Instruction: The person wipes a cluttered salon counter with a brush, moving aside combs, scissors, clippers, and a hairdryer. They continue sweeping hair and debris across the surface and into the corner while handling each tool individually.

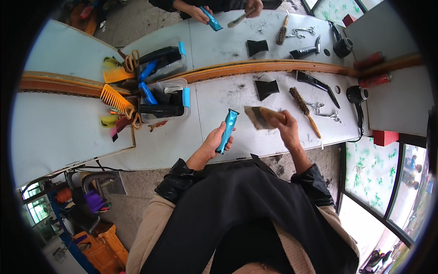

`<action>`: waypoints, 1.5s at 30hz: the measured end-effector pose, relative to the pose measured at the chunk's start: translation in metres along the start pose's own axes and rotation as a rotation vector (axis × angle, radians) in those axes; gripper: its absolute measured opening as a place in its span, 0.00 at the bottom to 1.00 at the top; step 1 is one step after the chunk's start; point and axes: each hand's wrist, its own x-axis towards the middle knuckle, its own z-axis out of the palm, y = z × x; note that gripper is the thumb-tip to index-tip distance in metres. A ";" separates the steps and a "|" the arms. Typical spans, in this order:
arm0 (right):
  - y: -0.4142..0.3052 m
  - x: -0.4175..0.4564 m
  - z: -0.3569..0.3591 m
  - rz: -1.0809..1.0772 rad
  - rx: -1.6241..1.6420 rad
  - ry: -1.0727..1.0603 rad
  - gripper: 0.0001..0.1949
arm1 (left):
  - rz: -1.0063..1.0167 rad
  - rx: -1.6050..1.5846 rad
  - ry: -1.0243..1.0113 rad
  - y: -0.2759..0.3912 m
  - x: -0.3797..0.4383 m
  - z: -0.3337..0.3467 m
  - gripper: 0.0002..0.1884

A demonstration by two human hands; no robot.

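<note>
A teal hair trimmer (227, 132) lies in my left hand (215, 139), its black blade head pointing away from me. My right hand (289, 128) grips the wooden handle of a wide, flat bristle brush (261, 117). The brush's pale bristles face left, towards the trimmer head but apart from it. Both hands are above the front part of a white counter (219, 97). Beyond them sits a black flared nozzle (267, 89), with dark hair clippings scattered around it. The mirror behind the counter reflects both hands and their tools.
Right of my hands lie a round brush (303, 106), silver scissors (330, 116), a black folding-type razor or clipper (316, 85) and a hair dryer (357, 97). On the left stands a clear plastic bin (164, 118) of tools, beside an orange comb (114, 99). A red can (374, 80) is by the mirror.
</note>
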 end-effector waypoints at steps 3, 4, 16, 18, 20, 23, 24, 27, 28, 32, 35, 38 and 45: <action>-0.053 -0.002 0.006 -0.022 0.043 -0.241 0.07 | -0.054 0.022 -0.004 -0.004 0.003 0.007 0.29; -0.051 0.002 0.008 -0.093 -0.141 -0.269 0.08 | -0.095 0.071 0.046 -0.004 0.006 0.012 0.27; -0.036 0.040 -0.016 -0.245 -0.710 0.012 0.11 | -0.093 0.078 -0.105 0.018 -0.021 0.037 0.26; -0.028 0.043 -0.030 -0.175 -0.569 0.011 0.11 | -0.072 0.019 -0.195 0.019 -0.027 0.036 0.27; -0.017 0.047 -0.031 -0.025 -0.216 -0.195 0.11 | -0.096 -0.013 -0.289 0.021 -0.027 0.035 0.27; -0.030 0.048 -0.032 0.142 0.276 -0.298 0.15 | -0.125 -0.043 -0.294 0.020 -0.030 0.028 0.27; -0.030 0.052 -0.039 0.141 0.525 -0.228 0.16 | -0.138 -0.043 -0.273 0.020 -0.032 0.024 0.27; -0.039 0.058 -0.031 0.168 0.620 -0.258 0.17 | -0.111 0.112 -0.087 0.013 -0.041 0.007 0.26; -0.039 0.056 -0.025 0.178 0.544 -0.300 0.18 | -0.083 0.175 -0.108 0.014 -0.047 0.003 0.25; -0.028 0.057 0.022 0.217 0.289 -0.486 0.13 | -0.049 0.282 -0.125 0.032 -0.066 0.006 0.22; -0.029 0.079 0.011 -0.019 0.065 -0.168 0.11 | 0.109 0.559 -0.034 0.055 -0.080 -0.029 0.19; -0.017 0.087 0.008 -0.029 0.150 -0.024 0.09 | 0.453 1.185 0.355 0.097 -0.098 -0.070 0.20; 0.024 0.051 0.130 0.125 -0.033 -0.387 0.10 | 0.181 1.702 0.489 0.194 -0.092 -0.128 0.19</action>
